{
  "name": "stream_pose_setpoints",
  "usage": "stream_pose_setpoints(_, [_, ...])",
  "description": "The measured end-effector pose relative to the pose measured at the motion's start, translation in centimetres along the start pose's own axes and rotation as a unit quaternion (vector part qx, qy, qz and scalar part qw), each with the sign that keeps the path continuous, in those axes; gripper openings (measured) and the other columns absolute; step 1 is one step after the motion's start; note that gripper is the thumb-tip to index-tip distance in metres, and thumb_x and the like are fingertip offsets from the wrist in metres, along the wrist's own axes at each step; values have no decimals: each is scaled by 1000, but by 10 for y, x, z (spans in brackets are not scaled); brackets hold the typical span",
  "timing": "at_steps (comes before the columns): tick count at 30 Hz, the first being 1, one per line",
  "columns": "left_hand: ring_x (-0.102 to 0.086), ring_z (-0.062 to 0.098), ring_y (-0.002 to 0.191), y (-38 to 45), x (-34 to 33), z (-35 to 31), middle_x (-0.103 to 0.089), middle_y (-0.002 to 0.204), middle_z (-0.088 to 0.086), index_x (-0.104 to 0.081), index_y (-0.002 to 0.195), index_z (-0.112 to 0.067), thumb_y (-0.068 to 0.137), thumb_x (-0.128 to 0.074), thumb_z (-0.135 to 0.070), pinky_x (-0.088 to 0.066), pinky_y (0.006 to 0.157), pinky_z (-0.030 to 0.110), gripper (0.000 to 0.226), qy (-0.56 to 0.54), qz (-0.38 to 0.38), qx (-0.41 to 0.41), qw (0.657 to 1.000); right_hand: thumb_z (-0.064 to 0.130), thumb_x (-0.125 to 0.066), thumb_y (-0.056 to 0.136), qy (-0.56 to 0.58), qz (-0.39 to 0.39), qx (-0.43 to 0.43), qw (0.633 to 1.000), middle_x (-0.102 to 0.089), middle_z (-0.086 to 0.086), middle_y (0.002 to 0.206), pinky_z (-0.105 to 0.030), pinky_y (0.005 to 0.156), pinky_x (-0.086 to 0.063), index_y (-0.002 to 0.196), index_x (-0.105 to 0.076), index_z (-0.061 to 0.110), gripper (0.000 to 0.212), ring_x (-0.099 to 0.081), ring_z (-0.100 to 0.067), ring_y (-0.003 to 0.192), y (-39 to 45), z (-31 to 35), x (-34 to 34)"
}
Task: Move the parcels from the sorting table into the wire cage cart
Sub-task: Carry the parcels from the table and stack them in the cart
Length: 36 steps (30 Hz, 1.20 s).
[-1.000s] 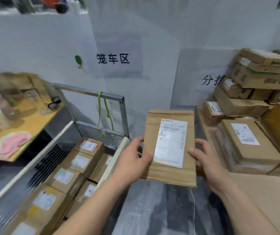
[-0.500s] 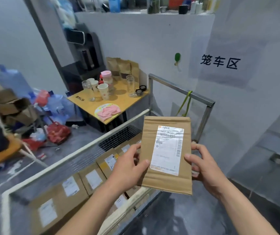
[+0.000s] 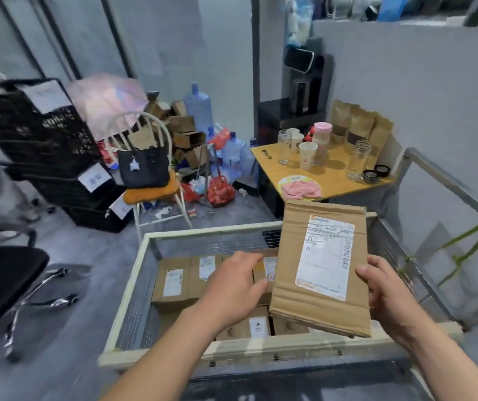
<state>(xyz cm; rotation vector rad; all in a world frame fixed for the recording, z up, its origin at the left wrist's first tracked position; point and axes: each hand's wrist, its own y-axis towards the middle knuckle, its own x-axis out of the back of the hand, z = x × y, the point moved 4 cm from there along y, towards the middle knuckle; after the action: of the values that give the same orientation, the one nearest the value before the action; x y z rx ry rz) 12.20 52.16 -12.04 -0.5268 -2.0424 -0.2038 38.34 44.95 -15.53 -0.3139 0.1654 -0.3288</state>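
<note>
Flat brown cardboard parcel (image 3: 323, 270), creased, w/ white shipping label facing up, barcode on its right edge. Held tilted above the wire cage cart (image 3: 133, 287), over its right side. Cart has a pale frame & mesh walls. Inside, several brown boxes (image 3: 174, 282) w/ white labels lie flat, packed side by side in rows.

Two bare forearms enter from the bottom edge, left hand (image 3: 236, 287) at lower centre and right hand (image 3: 388, 293) at lower right, no sleeves, gloves, watch or rings visible, short plain nails on the thumbs.
</note>
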Motion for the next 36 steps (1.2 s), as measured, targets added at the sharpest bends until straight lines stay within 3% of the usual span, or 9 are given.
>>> stream_pose_setpoints(2, [-37, 13, 139, -12, -1, 6, -40, 152, -7, -35, 152, -29, 100, -51, -46, -36, 113, 34, 57, 22, -11, 20, 999, 31, -60, 95, -6, 25, -4, 1000, -72, -3, 86, -27, 52, -38, 121, -55, 20, 28, -55, -9, 52, 3, 1, -8])
stream_pose_setpoints(5, [-35, 14, 139, -28, -1, 12, -38, 152, -6, -35, 152, -26, 101, -50, -46, -34, 111, 31, 57, 47, -24, 37, 998, 50, -73, 66, -36, 62, -6, 997, -76, -6, 94, -31, 59, -41, 122, -56, 22, 65, -61, -19, 68, 6, 1, -24])
stream_pose_setpoints(8, [-26, 14, 144, -40, 1, 24, -30, 157, -7, -31, 154, -25, 102, -48, -44, -30, 115, 32, 58, 69, -27, 53, 996, 56, -71, 60, -50, 92, -16, 994, -70, -19, 99, -37, 67, -43, 120, -58, 26, 68, -57, -32, 82, 7, -3, -44])
stream_pose_setpoints(12, [-21, 14, 148, -51, 6, 52, -25, 161, -6, -28, 155, -25, 102, -48, -43, -26, 120, 34, 60, 84, -26, 69, 994, 57, -73, 61, -39, 122, -39, 991, -53, -24, 95, -46, 74, -37, 113, -63, 32, 59, -45, -30, 96, 14, -19, -69])
stream_pose_setpoints(15, [-24, 14, 146, -54, 9, 79, -28, 158, -6, -29, 155, -25, 101, -49, -44, -28, 119, 34, 60, 82, -27, 75, 993, 58, -74, 61, -51, 137, -50, 988, -54, -12, 102, -49, 78, -37, 109, -66, 35, 54, -47, -31, 95, 25, -34, -91])
stream_pose_setpoints(20, [-24, 14, 146, -45, 21, 141, -28, 159, -6, -29, 155, -26, 101, -49, -43, -29, 119, 37, 60, 74, -21, 76, 994, 56, -73, 61, -87, 145, -54, 984, -68, -23, 110, -46, 76, -47, 114, -64, 32, 59, -56, -33, 93, 47, -53, -146])
stream_pose_setpoints(26, [-24, 17, 147, -25, 46, 233, -26, 160, -4, -28, 154, -25, 102, -47, -39, -31, 116, 40, 58, 63, -5, 75, 995, 45, -68, 66, -115, 142, -62, 981, -74, -12, 113, -44, 75, -49, 117, -61, 25, 56, -69, -41, 100, 82, -70, -230])
stream_pose_setpoints(32, [-27, 18, 144, -11, 63, 311, -32, 156, -2, -33, 152, -24, 101, -48, -32, -32, 115, 37, 54, 71, 27, 61, 995, 52, -71, 61, -90, 135, -110, 981, -58, -9, 98, -33, 62, -37, 112, -63, 27, 56, -47, -28, 84, 106, -106, -300])
stream_pose_setpoints(36, [-26, 20, 144, -4, 60, 349, -32, 156, 0, -37, 149, -22, 100, -48, -31, -32, 114, 40, 50, 83, 61, 61, 993, 43, -65, 70, -96, 137, -124, 978, -74, -4, 95, -27, 52, -48, 118, -58, 18, 55, -67, -17, 68, 116, -132, -327])
